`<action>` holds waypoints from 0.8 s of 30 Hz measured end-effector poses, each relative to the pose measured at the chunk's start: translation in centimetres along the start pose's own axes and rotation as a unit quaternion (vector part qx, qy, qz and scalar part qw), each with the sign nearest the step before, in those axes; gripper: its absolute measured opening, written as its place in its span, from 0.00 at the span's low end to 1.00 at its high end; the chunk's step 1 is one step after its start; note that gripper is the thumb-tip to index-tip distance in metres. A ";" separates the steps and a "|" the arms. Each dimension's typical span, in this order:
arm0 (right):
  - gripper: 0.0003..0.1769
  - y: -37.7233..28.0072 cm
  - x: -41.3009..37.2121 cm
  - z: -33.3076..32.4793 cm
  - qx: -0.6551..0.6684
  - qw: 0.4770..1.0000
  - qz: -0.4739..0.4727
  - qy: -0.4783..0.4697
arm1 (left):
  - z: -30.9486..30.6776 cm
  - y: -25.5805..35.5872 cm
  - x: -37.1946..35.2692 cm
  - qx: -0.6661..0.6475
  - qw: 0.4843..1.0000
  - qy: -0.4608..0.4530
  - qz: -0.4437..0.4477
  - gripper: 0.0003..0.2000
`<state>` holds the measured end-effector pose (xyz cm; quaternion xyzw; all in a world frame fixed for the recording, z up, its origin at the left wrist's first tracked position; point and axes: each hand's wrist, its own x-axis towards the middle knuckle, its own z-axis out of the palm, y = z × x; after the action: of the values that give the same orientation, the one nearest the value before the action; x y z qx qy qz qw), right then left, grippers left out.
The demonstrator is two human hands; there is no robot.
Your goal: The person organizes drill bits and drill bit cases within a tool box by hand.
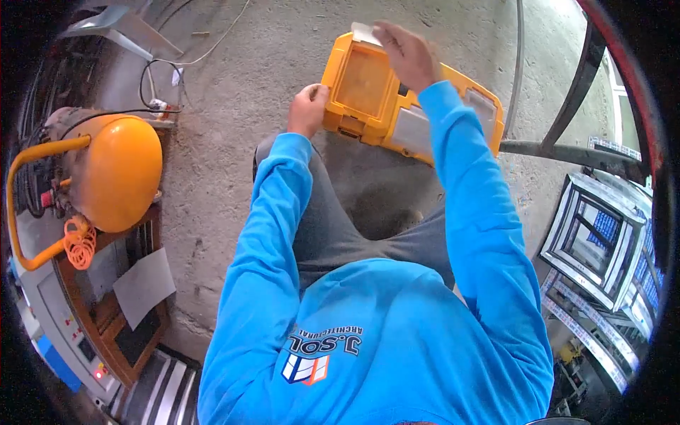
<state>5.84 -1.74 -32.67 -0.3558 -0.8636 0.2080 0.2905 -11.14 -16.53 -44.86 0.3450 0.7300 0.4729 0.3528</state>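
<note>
In the head view, the yellow case [388,134] lies slantwise beyond the knees, over the concrete floor [234,92]; what bears its weight cannot be told. Its left compartment [361,83] lies uncovered, while a clear panel [412,129] covers a part beside it. The left hand [308,110] is curled narrow, thumb and fingers gripping the case's near left edge, likely to steady that end against any push from the other side. The right hand [409,58] reaches over the top, its fingertips at a pale flap [365,32] by the far rim, probably to hold it clear of the compartment; whether they pinch it or only press cannot be told. The left forearm runs fairly straight ahead with the wrist low beside the case, whereas the right arm stretches farther, its forearm crossing above the case and angling inward.
</note>
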 end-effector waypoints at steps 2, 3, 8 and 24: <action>0.21 -1.0 -2.8 0.6 -0.019 0.999 0.002 -0.051 | -0.5 -0.2 0.6 -0.065 0.996 -0.015 -0.057 0.25; 0.23 -1.2 -4.9 1.6 -0.026 0.995 0.002 -0.093 | -0.7 -0.4 1.0 -0.129 0.985 -0.026 -0.113 0.27; 0.39 -1.2 -14.8 8.2 -0.223 0.963 -0.013 -0.148 | 0.2 -0.6 0.9 -0.034 0.998 0.028 -0.045 0.30; 0.23 0.8 -29.5 4.9 0.398 0.732 0.551 -0.049 | 2.9 -0.6 1.8 0.229 0.971 -0.045 -0.044 0.35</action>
<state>20.14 -23.64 -47.20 -0.6107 -0.3675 0.6730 0.1976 -9.74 -13.91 -46.64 0.4049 0.8167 0.2611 0.3177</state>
